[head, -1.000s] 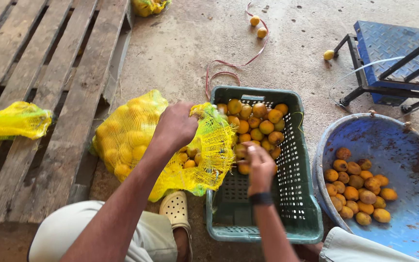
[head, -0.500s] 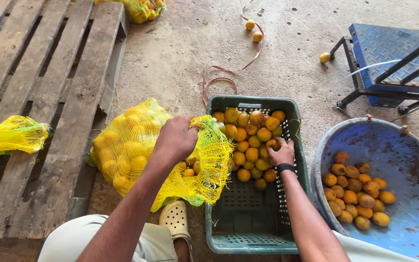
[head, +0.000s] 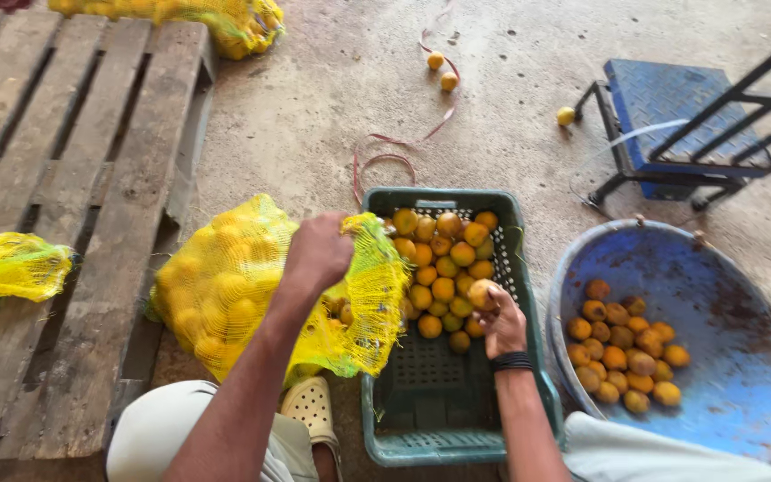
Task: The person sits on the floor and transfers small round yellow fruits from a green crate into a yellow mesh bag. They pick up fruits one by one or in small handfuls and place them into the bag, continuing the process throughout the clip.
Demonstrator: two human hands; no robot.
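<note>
- The right hand (head: 501,323) has drawn back from the heap of oranges toward the near half of the green plastic crate (head: 528,268) and now has its fingers curled around a single orange (head: 482,293), where half a second ago it was reaching in among the fruit; one more orange looks picked out
- The left hand (head: 319,252) is clenched on the mouth of the yellow mesh sack (head: 225,290), as before, holding it open at the crate's left edge
- The held orange sits just above the crate's bare near floor, close to the sack's mouth, with the heap piled toward the crate's far end
- A blue tub (head: 725,295) of darker oranges lies right of the crate
</note>
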